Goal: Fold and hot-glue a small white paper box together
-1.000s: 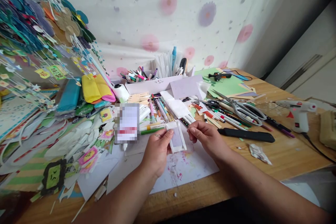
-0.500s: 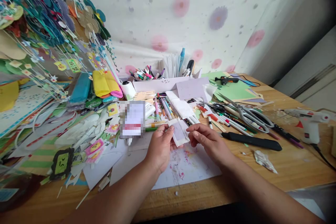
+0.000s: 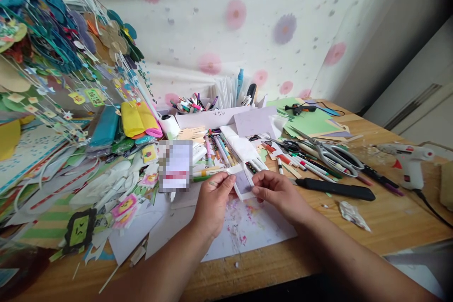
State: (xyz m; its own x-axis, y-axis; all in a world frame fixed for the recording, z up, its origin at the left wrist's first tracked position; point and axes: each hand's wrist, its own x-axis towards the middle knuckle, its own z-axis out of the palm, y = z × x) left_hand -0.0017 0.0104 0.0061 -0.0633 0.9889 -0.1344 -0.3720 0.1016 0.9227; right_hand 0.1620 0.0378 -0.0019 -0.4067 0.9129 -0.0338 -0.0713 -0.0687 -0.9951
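My left hand (image 3: 212, 200) and my right hand (image 3: 279, 192) meet over a paint-stained white sheet (image 3: 247, 229) near the table's front edge. Between them they pinch a small white paper card with a pale purple panel (image 3: 242, 181). My left fingers hold its left edge, my right fingers its right edge. Both hands are closed on it. Loose pens and markers (image 3: 215, 151) lie just beyond the card.
Scissors (image 3: 332, 153) and a black craft knife (image 3: 336, 189) lie to the right, with a white glue gun (image 3: 406, 163) farther right. A white box of markers (image 3: 208, 112) stands at the back. Paper cut-outs (image 3: 106, 184) pile on the left under hanging decorations (image 3: 53, 47).
The card has been turned and drawn in a little between my hands; my right fingers now grip its right edge. The view has shifted slightly.
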